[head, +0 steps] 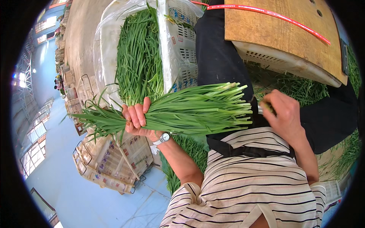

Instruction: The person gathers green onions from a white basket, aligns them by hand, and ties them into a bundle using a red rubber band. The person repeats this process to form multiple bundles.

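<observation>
My left hand (pixel 136 118), with a metal-banded watch at its wrist, is wrapped around the leafy part of a thick bunch of garlic chives (pixel 196 109). The bunch lies level across my lap, its pale stem ends pointing right and its loose leaf tips hanging out left. Just beyond those stem ends is my right hand (pixel 283 115), fingers curled inward and apart from the bunch. Something brownish-green shows at its fingertips, and a small shiny thing lies beside them; I cannot tell what either is.
A plastic-lined white crate (pixel 166 51) ahead holds more garlic chives (pixel 139 57). At the upper right, a wooden board (pixel 273 25) rests on a white plastic crate, with a red printed tape (pixel 268 12) across it. Loose greens (pixel 299 85) lie below. Another crate (pixel 117 162) stands at left.
</observation>
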`<state>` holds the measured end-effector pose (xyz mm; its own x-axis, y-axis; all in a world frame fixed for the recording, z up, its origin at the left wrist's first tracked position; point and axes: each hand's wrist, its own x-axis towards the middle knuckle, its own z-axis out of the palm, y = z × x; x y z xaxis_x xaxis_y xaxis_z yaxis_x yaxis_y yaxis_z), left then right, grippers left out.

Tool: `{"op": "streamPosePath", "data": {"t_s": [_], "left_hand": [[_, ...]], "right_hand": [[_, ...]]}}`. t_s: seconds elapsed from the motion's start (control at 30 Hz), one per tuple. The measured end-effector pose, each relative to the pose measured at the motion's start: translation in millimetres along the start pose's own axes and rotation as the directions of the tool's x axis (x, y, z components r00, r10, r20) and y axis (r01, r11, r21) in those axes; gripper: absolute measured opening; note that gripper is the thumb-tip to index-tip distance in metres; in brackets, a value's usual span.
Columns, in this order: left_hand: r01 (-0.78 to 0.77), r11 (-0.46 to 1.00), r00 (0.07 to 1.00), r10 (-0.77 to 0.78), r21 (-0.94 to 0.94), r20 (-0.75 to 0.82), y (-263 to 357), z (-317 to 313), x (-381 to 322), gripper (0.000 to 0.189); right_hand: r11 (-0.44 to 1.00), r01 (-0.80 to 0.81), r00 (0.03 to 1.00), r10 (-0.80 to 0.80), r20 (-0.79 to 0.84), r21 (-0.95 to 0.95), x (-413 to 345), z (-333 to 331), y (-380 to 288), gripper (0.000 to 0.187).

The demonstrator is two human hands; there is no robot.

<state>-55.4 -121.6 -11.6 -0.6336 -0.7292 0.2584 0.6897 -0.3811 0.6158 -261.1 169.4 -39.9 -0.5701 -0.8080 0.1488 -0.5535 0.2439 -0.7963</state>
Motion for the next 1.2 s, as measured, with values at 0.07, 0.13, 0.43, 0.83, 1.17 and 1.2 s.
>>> {"op": "streamPosePath", "data": {"t_s": [0.07, 0.13, 0.43, 0.83, 1.17, 1.2], "left_hand": [[-0.004, 1.000, 0.999, 0.003, -0.003, -0.054, -2, 5, 1, 0.022], [-0.003, 1.000, 0.997, 0.004, 0.006, -0.081, -6, 12, 2, 0.022], [0.087, 0.989, 0.987, -0.069, 0.117, -0.148, -2, 38, 10, 0.015], [0.153, 0.987, 0.817, -0.102, 0.044, -0.567, 15, -6, 6, 0.006], [0.218, 0.976, 0.602, -0.127, 0.010, -0.788, 17, -30, -2, 0.008], [0.217, 0.976, 0.600, -0.131, 0.003, -0.789, 18, -29, -6, 0.007]], "right_hand": [[0.990, -0.123, 0.992, 0.122, 0.017, 0.075, -8, -8, 5, 0.020], [0.979, -0.043, 0.999, 0.039, 0.023, 0.198, -5, -10, -10, 0.022], [0.873, 0.293, 0.954, -0.293, -0.062, 0.389, 61, 40, -45, 0.015], [0.205, -0.070, 0.872, 0.488, -0.040, 0.976, -21, -62, 49, 0.017], [0.955, 0.003, 0.990, 0.039, -0.132, 0.297, -8, 4, 5, 0.017], [0.977, 0.072, 0.989, -0.044, -0.139, 0.203, 2, 9, 2, 0.017]]}}
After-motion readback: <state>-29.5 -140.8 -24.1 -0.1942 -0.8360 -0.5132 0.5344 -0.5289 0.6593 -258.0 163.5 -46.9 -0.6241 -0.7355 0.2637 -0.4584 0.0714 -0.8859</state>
